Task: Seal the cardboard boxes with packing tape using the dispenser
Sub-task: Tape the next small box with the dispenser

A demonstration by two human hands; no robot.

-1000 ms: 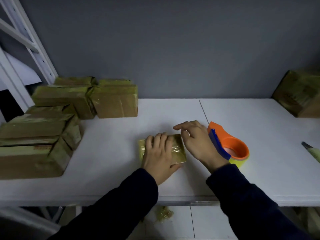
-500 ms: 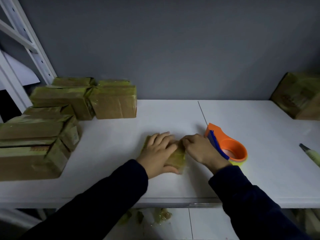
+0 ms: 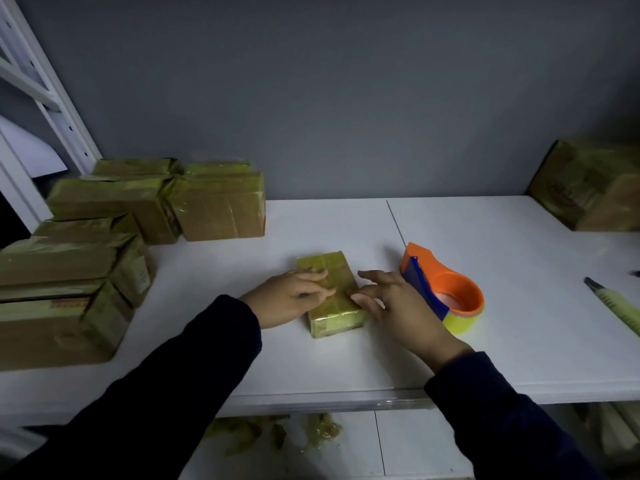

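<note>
Two hands work on one small box [image 3: 337, 318], which lies near the middle of the white surface [image 3: 485, 341] and is covered in yellowish tape. The left hand [image 3: 287, 301] lies flat on its top with straight fingers and grips nothing. The right hand [image 3: 398, 310] is open too, fingers spread, its thumb touching the right edge of the box. The dispenser [image 3: 446, 292] stands just beside this hand, not held. I think the tape is being smoothed. Uneven pressing can leave wrinkles or a lifted end, the light box may slide, and the right hand may bump the dispenser.
</note>
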